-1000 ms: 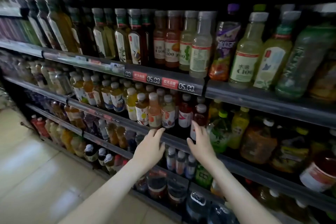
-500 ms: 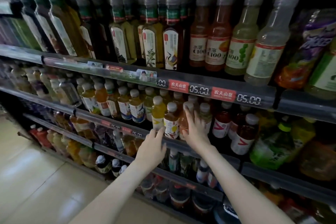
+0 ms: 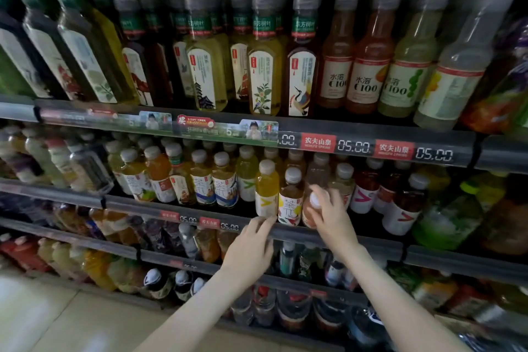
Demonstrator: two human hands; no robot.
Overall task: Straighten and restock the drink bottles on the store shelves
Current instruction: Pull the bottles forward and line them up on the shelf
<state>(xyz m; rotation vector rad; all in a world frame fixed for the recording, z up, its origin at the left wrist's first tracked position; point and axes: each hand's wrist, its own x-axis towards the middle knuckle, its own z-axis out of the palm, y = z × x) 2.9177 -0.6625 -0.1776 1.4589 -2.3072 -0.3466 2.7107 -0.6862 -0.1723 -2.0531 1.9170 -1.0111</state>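
Mid-frame, straightening: the right hand [image 3: 333, 218] is curling round a peach bottle [image 3: 308, 216]; the left hand [image 3: 251, 240], fingers relaxed, is touching the rail [image 3: 377, 241]. Next, probably seating it flush.

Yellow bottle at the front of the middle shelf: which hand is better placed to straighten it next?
Probably the left hand: its fingertips lie at the base of the yellow bottle, holding nothing. The right hand is busy gripping a peach bottle further right.
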